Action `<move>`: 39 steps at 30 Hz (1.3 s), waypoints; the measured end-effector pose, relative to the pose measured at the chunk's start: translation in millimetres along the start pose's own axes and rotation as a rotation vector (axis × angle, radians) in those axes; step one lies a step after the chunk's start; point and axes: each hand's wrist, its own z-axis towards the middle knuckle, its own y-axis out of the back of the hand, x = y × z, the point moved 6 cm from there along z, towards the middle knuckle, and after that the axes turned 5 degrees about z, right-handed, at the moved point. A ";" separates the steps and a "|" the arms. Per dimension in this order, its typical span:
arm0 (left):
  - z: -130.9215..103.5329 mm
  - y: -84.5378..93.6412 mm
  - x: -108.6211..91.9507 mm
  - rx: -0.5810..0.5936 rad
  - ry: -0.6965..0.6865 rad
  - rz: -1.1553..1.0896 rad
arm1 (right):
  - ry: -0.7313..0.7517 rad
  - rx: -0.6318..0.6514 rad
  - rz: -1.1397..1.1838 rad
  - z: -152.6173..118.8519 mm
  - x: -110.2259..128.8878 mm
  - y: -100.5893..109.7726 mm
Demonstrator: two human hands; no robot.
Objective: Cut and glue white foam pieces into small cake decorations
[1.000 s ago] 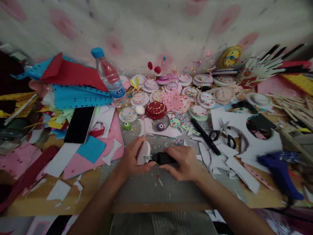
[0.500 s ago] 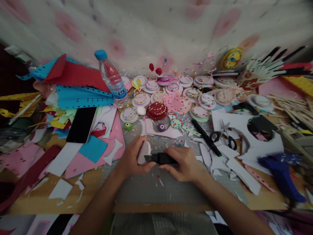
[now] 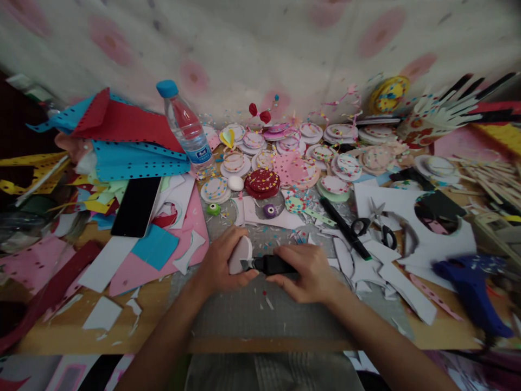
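My left hand is closed round a thick white foam disc, held on edge above the grey cutting mat. In my right hand is a black utility knife, gripped between thumb and fingers. Its short blade points left and meets the lower right edge of the disc. The tip of my left thumb lies close to the blade and the front of the knife. Whether the blade has gone into the foam cannot be told.
Small decorated paper hats crowd the back. A water bottle and phone stand left of them. Scissors, a black marker, white foam offcuts and a blue glue gun lie to the right.
Both hands, the foam disc and the knife hold nearly the same pose. The whole view has shifted very slightly.
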 end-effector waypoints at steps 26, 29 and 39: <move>-5.1 -2.6 0.2 -0.102 0.093 -0.184 | -0.084 -0.255 -0.020 -1.8 -13.9 22.2; -7.8 -7.0 7.8 -0.071 0.198 -0.249 | -0.002 -0.201 -0.025 -0.2 -7.8 17.0; -4.0 -16.9 2.6 0.066 0.181 -0.302 | 0.059 -0.011 -0.026 1.4 0.4 -0.6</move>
